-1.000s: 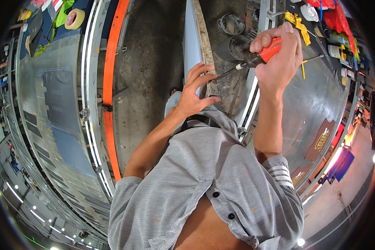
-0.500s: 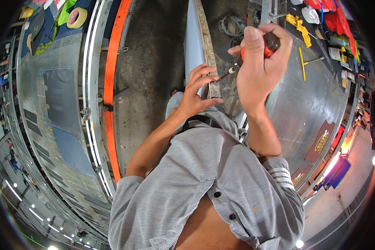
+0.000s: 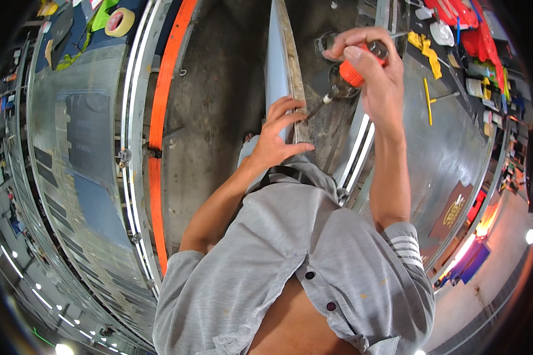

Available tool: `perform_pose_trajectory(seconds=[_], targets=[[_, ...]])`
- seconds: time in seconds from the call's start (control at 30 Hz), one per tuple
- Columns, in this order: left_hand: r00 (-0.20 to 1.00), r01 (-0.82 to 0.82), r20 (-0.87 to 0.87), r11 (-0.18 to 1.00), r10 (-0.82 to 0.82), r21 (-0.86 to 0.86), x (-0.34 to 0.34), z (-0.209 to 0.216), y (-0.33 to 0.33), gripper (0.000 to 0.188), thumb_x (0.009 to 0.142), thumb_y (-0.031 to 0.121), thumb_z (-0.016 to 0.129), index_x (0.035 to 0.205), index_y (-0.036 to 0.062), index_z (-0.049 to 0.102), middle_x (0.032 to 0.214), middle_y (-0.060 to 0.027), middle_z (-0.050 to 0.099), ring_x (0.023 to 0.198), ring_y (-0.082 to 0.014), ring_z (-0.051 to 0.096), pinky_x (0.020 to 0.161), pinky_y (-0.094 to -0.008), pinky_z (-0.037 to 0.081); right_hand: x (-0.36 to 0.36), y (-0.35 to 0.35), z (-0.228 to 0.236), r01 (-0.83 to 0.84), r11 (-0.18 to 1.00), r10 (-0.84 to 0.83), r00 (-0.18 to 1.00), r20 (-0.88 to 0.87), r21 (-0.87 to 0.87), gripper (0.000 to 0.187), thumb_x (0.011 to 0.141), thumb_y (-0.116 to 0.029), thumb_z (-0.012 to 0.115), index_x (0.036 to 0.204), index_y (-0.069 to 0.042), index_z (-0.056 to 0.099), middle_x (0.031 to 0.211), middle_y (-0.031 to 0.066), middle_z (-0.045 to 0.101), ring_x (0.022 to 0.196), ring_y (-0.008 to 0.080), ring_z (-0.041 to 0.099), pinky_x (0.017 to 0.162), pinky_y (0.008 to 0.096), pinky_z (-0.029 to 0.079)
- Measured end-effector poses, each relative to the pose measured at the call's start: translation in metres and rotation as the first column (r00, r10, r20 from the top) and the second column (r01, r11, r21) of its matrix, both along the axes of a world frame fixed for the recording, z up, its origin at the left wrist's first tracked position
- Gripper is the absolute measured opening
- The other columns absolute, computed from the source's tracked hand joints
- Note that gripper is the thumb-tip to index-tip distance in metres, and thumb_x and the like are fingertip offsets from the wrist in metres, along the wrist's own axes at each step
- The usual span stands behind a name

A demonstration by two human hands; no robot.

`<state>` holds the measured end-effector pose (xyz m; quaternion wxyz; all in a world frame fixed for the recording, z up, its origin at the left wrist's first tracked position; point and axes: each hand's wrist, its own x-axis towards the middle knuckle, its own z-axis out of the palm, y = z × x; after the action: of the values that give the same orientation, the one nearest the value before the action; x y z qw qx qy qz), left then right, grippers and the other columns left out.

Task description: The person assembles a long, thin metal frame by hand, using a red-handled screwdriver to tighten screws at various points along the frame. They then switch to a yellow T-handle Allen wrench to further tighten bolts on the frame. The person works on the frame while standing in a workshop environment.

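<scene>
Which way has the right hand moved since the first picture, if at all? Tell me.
Yes: the right hand has moved left, farther from the yellow tool lying on the table.

We see only part of the orange-and-black tool handle [image 3: 351, 74]; the right hand [image 3: 378, 86] wraps the rest. We cannot make out the tip of its thin dark shaft, near the left hand's [image 3: 273, 135] fingertips. The top edge cuts off the pale panel's rough brown wooden edge [image 3: 293, 65] and the long bright-orange strip [image 3: 159, 112] for us.
</scene>
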<state>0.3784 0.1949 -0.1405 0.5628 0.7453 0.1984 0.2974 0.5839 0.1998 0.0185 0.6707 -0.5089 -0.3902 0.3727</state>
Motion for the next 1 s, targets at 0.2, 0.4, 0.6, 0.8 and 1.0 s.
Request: perform_pose_trajectory(seconds=[0.2, 0.4, 0.6, 0.8, 1.0], targets=[[1.000, 0.005, 0.017, 0.997, -0.007, 0.078, 0.016, 0.009, 0.003, 0.063, 0.068, 0.017, 0.089, 0.124, 0.0074, 0.060, 0.145, -0.0132, 0.051, 0.145, -0.0406, 0.031, 0.117, -0.0528, 0.028, -0.049, -0.008, 0.027, 0.491, 0.863, -0.404, 0.811, 0.423, -0.117, 0.021, 0.090, -0.011, 0.076, 0.087, -0.002, 0.057, 0.069, 0.0047, 0.061, 0.058, 0.0075, 0.058, 0.058, 0.0223, 0.048], [0.996, -0.010, 0.090, 0.999, 0.005, 0.047, 0.033, -0.004, -0.007, 0.054, 0.067, 0.011, 0.085, 0.111, 0.0079, 0.054, 0.136, -0.0140, 0.053, 0.139, -0.0431, 0.036, 0.113, -0.0543, 0.033, -0.058, -0.010, 0.009, 0.534, 0.845, -0.520, 0.824, 0.227, -0.003, 0.015, 0.092, 0.006, 0.061, 0.097, 0.000, 0.048, 0.060, 0.0070, 0.057, 0.050, 0.0120, 0.053, 0.052, 0.0269, 0.044], [0.997, -0.009, 0.074, 0.999, 0.005, 0.050, 0.035, -0.004, -0.007, 0.048, 0.068, 0.007, 0.082, 0.104, 0.0088, 0.051, 0.129, -0.0125, 0.052, 0.136, -0.0425, 0.036, 0.110, -0.0524, 0.034, -0.059, -0.018, 0.004, 0.511, 0.854, -0.514, 0.803, 0.301, 0.096, 0.018, 0.091, 0.010, 0.060, 0.097, -0.001, 0.047, 0.069, 0.0112, 0.058, 0.052, 0.0131, 0.054, 0.050, 0.0282, 0.045], [0.998, -0.010, 0.063, 1.000, 0.010, 0.002, 0.037, -0.003, -0.010, 0.046, 0.068, 0.006, 0.082, 0.102, 0.0082, 0.051, 0.129, -0.0129, 0.051, 0.135, -0.0415, 0.037, 0.109, -0.0518, 0.034, -0.053, -0.023, -0.004, 0.541, 0.829, -0.557, 0.778, 0.290, 0.141, 0.020, 0.091, 0.010, 0.061, 0.099, -0.001, 0.047, 0.073, 0.0110, 0.059, 0.051, 0.0127, 0.054, 0.051, 0.0277, 0.047], [0.998, -0.010, 0.059, 0.999, 0.008, 0.034, 0.025, -0.001, -0.005, 0.044, 0.069, 0.006, 0.081, 0.101, 0.0082, 0.050, 0.127, -0.0127, 0.051, 0.133, -0.0413, 0.037, 0.108, -0.0527, 0.034, -0.046, -0.029, -0.010, 0.438, 0.886, -0.457, 0.879, 0.134, 0.150, 0.020, 0.090, 0.011, 0.058, 0.099, 0.000, 0.044, 0.075, 0.0141, 0.061, 0.052, 0.0132, 0.055, 0.050, 0.0281, 0.047]])
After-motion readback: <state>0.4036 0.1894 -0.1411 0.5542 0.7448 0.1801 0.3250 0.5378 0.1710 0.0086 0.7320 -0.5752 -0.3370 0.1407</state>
